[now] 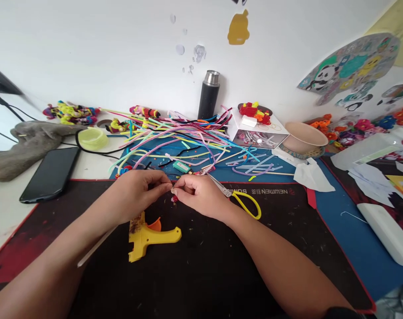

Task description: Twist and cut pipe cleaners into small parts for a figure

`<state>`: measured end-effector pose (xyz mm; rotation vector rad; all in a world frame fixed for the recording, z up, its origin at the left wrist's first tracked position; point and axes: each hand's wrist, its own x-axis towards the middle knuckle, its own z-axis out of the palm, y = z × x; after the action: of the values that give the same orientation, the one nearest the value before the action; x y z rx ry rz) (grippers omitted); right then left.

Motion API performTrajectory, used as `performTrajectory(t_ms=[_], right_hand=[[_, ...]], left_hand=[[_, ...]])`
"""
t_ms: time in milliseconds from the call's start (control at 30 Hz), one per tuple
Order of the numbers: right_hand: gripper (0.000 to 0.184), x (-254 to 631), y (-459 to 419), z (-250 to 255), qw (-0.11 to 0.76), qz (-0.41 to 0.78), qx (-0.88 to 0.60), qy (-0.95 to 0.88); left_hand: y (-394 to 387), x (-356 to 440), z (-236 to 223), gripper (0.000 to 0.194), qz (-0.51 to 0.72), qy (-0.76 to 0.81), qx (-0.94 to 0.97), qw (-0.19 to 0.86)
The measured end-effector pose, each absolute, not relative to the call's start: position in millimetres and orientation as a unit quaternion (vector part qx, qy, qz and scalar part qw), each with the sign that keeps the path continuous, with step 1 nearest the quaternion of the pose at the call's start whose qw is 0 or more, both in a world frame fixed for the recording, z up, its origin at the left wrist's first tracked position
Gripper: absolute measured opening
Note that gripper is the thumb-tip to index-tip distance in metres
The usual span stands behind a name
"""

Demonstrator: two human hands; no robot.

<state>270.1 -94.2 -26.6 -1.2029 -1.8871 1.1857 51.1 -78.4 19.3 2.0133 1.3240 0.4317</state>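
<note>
Over the black desk mat, the fingertips of my left hand [138,192] and my right hand [199,195] meet in a pinch. Between them is a tiny pale piece, and a small dark red bit [174,199] shows just below; what it is I cannot make out. Beneath my left hand lies a yellow glue gun [148,237] with an orange trigger, its front end partly hidden by that hand. A pale thin stick [97,248] pokes out under my left forearm. Scissors with yellow handles [248,204] lie beyond my right wrist.
Pipe cleaners [175,137] in many colours are heaped at the back, before a black thermos [208,95]. A phone [50,173] lies at left. A white box [254,128], a pinkish bowl [304,137], crumpled tissue [312,175] and a clear bottle [367,150] stand or lie toward the right.
</note>
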Motion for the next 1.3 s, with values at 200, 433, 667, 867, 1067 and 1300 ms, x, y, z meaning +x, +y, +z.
performTrajectory(t_ms=[200,433,667,867,1067,1300], right_hand=[[0.026,272.5,-93.0,-27.7,0.355,0.574,-0.407,-0.615],[0.029,271.4,-92.5,-34.5,0.388,0.59,-0.393,-0.589],[0.033,271.0,-93.0,-31.7,0.398,0.595,-0.381,-0.585],[0.033,269.9,-91.3,-30.7,0.413,0.611,-0.393,-0.549],[0.025,272.7,-92.2,-27.0,0.392,0.608,-0.404,-0.56],[0.024,273.0,-90.4,-30.5,0.4,0.625,-0.397,-0.54]], left_hand=[[-77.9,47.6,19.2,0.044,0.211,0.516,0.739,0.378],[-80.6,51.9,24.0,0.048,0.218,0.501,0.734,0.404],[-80.9,53.5,23.1,0.049,0.217,0.5,0.735,0.403],[-81.2,51.8,19.3,0.047,0.207,0.5,0.731,0.416],[-81.8,53.8,19.2,0.044,0.215,0.503,0.74,0.391],[-83.3,55.8,15.0,0.04,0.224,0.499,0.752,0.368]])
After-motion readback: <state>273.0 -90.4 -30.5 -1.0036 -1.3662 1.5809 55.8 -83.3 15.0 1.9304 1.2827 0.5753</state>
